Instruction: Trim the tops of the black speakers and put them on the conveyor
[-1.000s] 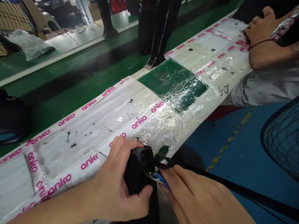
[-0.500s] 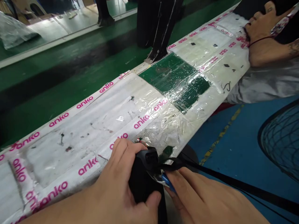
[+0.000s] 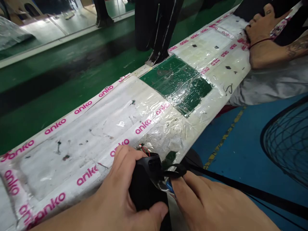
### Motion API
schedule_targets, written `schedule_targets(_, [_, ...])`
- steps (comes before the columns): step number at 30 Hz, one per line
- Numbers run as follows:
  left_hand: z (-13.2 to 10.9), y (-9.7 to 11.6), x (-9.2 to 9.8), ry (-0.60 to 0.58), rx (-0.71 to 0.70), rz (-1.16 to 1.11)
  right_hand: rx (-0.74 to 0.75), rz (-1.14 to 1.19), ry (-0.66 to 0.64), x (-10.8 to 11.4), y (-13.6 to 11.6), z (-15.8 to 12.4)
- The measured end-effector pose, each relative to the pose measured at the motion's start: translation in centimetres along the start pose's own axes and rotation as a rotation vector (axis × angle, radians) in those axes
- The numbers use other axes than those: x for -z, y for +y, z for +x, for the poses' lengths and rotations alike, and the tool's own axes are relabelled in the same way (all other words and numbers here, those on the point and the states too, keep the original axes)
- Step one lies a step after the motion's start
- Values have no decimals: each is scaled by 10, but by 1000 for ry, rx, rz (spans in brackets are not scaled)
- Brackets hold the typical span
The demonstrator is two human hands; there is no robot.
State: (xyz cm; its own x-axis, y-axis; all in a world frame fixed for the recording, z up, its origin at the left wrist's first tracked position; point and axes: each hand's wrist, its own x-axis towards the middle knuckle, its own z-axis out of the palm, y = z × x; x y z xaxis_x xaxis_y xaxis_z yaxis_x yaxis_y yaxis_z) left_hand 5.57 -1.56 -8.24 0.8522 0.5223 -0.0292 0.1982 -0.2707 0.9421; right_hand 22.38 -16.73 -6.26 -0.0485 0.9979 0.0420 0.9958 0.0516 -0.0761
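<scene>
Black plastic housing (image 3: 146,176) is in hand, not set down, at the near edge of the film-covered bench (image 3: 72,154), clenched in our left grip (image 3: 117,183); our right grip (image 3: 209,205) lies against a blue part (image 3: 169,187) and black strap (image 3: 175,171), its hold we cannot tell.

Past the black padded object (image 3: 146,183), passage is open over the wrapped bench (image 3: 96,150); to its right, the way is crossed by a black strap (image 3: 240,189).

Factory prod. line, wrapped workbench (image 3: 96,150) w/ anko tape (image 3: 86,175), green floor (image 3: 72,86), yellow-striped blue floor (image 3: 240,170)
</scene>
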Motion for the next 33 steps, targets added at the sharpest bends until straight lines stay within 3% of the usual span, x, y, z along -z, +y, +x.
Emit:
schedule_targets(7, [-1, -4, -3, -4, -27, -33, 47, 125, 41, -11, 14, 2])
schedule_targets(15, [0, 1, 2, -53, -31, 74, 69, 263, -106, -12, 26, 6])
schedule_targets(21, [-1, 2, 5, -92, 30, 33, 56, 268, 63, 2, 29, -1])
schedule_targets(28, [-1, 1, 2, -63, 33, 18, 120, 161, 64, -1, 22, 4])
schedule_targets(33, [-2, 1, 4, -101, 32, 10, 77, 259, 52, -3, 15, 8])
